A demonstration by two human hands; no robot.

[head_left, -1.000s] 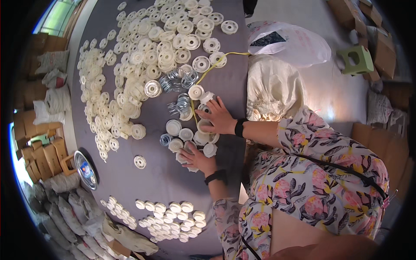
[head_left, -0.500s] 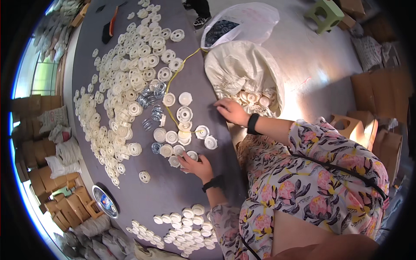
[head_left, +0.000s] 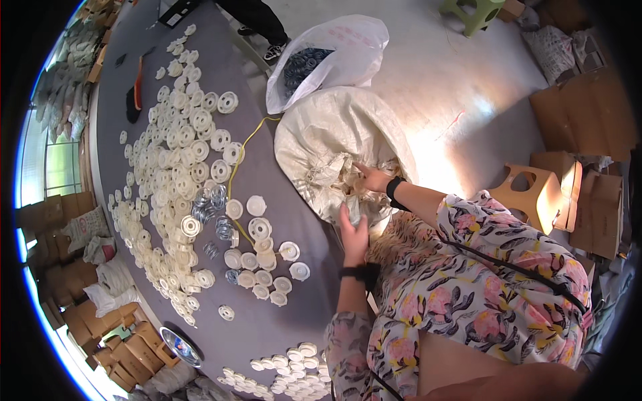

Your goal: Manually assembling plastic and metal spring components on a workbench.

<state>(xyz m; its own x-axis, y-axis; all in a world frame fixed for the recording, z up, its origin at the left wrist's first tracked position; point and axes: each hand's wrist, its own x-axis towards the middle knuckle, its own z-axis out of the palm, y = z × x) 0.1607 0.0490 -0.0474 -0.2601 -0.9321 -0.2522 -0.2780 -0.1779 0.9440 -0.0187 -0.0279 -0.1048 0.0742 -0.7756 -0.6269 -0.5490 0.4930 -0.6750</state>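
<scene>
The cloth sack point(head_left: 334, 123) sits in front of you, its mouth turned your way and its left side overlapping the edge of the grey table point(head_left: 257, 334). Touching the sack's far side is a translucent plastic bag point(head_left: 358, 43) with dark coils point(head_left: 304, 69) inside, and beyond that, on the left, you have another person's dark-trousered leg point(head_left: 261, 19). A yellow cord point(head_left: 235, 172) runs over the table toward the sack's left edge. Left of the sack, you have a loose group of white plastic wheels point(head_left: 259, 229) nearby, metal springs point(head_left: 224, 228) past them, and a big heap of wheels point(head_left: 199, 152) further out, with a brush point(head_left: 136, 90) on the heap's far side. More white pieces point(head_left: 294, 367) stand in rows well to the near left of the sack. Right of it, well apart, are a tan stool point(head_left: 543, 200) and cardboard boxes point(head_left: 580, 120).

Your right hand point(head_left: 376, 179) is at the sack's mouth, index finger stretched out against the bunched cloth; the folds and your own hand hide the other fingertips, so I cannot tell whether you're pinching anything. Your left hand point(head_left: 354, 235) is at the sack's near rim, thumb and fingers a little apart and pointing up at the cloth; whether any fabric is caught between them, I cannot tell.
</scene>
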